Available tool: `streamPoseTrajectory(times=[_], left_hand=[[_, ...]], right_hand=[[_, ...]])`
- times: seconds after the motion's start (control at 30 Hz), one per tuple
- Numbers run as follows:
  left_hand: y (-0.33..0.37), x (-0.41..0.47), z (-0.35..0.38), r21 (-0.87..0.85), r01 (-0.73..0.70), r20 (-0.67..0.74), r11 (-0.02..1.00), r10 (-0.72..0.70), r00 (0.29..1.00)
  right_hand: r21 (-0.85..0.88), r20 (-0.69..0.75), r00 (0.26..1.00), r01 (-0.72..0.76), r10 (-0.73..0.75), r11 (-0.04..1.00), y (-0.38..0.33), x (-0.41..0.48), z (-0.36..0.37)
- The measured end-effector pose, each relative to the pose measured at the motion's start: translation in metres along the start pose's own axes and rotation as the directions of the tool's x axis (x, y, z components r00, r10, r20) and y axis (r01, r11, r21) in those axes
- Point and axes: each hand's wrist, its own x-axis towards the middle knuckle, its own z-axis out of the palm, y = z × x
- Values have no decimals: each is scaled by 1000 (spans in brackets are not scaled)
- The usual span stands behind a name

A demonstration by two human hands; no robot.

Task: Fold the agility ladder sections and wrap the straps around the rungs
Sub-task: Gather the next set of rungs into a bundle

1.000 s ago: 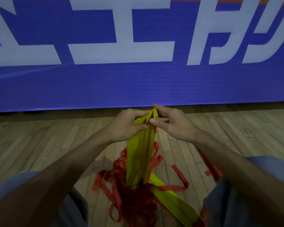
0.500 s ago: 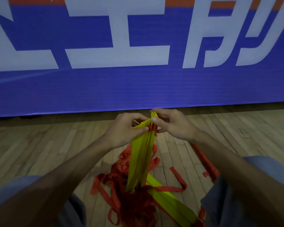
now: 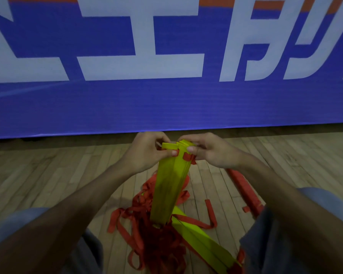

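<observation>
A stack of flat yellow rungs stands on end between my knees, its lower end in a tangle of red straps on the floor. My left hand grips the stack's top from the left, thumb on the front rung. My right hand pinches the top from the right, at a red strap piece crossing the rungs. Two more yellow rungs lie flat toward the lower right.
I sit on a wooden floor facing a blue banner with large white letters. A red strap length runs along the floor by my right knee. My grey-clad legs frame the pile.
The front rung has swung away from the others at the top, held by my left hand. My right hand's pinch now shows a red strap piece.
</observation>
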Motion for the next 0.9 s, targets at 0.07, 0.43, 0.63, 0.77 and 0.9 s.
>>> streamPoseTrajectory(times=[0.07, 0.43, 0.63, 0.77, 0.9], left_hand=[[-2, 0, 2, 87, 14, -70, 996, -8, 998], [14, -6, 20, -263, 146, 123, 954, -117, 985], [3, -8, 25, -268, 152, 285, 951, -72, 956], [-3, -3, 25, -201, 143, 329, 969, -71, 942], [-6, 2, 21, -224, 195, 258, 955, -135, 957]], right_hand=[[-43, -39, 999, 0, -2, 999, 1, 1, 5], [-193, -296, 955, -48, -12, 980, 11, 9, 13], [-209, -414, 908, -161, 62, 965, 18, 5, 13], [-263, -435, 892, -259, 125, 929, 24, 8, 4], [-282, -416, 891, -318, 184, 905, 29, 10, -5]])
